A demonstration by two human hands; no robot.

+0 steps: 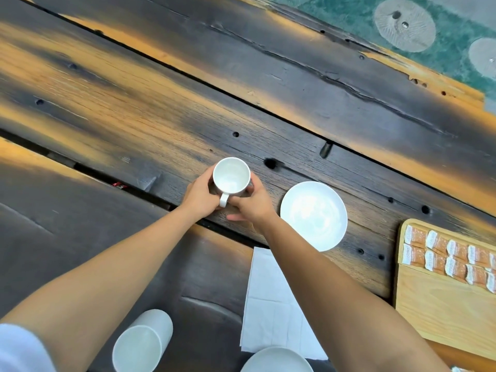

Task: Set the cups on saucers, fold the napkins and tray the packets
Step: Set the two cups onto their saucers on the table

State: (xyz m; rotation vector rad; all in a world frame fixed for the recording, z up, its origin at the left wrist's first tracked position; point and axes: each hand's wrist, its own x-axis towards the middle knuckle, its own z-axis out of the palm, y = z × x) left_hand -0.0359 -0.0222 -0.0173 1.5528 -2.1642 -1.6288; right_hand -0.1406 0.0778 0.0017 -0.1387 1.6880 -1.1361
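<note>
A white cup (231, 175) stands upright at the table's middle, handle pointing toward me. My left hand (200, 196) wraps its left side and my right hand (251, 201) grips its right side by the handle. An empty white saucer (314, 215) lies just right of the cup. A second white cup (142, 345) stands near the bottom left, and another saucer (276, 361) shows at the bottom edge. A white napkin (271, 302) lies flat under my right forearm. Orange packets (453, 259) lie in rows on a wooden tray (440, 312) at the right.
The dark scorched plank table (161, 103) stretches far and left, with gaps between its boards. A small red scrap (120, 185) sits in one gap. Green patterned floor (402, 25) lies beyond the far edge. One more packet (459, 369) peeks in at the bottom right.
</note>
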